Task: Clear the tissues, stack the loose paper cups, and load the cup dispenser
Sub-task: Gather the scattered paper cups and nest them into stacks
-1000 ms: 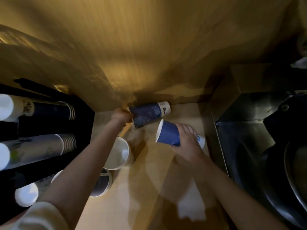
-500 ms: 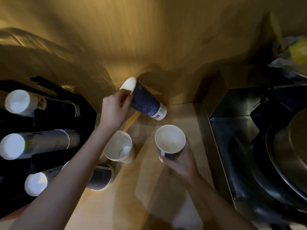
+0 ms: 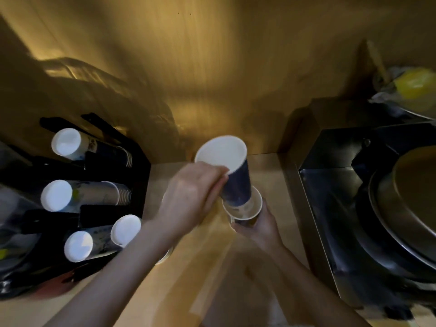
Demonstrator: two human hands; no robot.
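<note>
One cup going into another, near the desk's back edge.

The blue cup [image 3: 236, 182], lying sideways a second ago, now stands base-down in the lower cup [image 3: 245, 208]; left hand [image 3: 191, 197] clamped on the blue one, right hand [image 3: 259, 226] clamped on the lower. Stacking is underway. Dispenser [image 3: 139, 175] crowds the left edge, sink [image 3: 330, 208] the right; room between is narrow.

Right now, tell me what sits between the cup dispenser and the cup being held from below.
In the head view, the left hand and its forearm cross that gap between the cup dispenser and the lower cup, gripping the blue cup.
</note>
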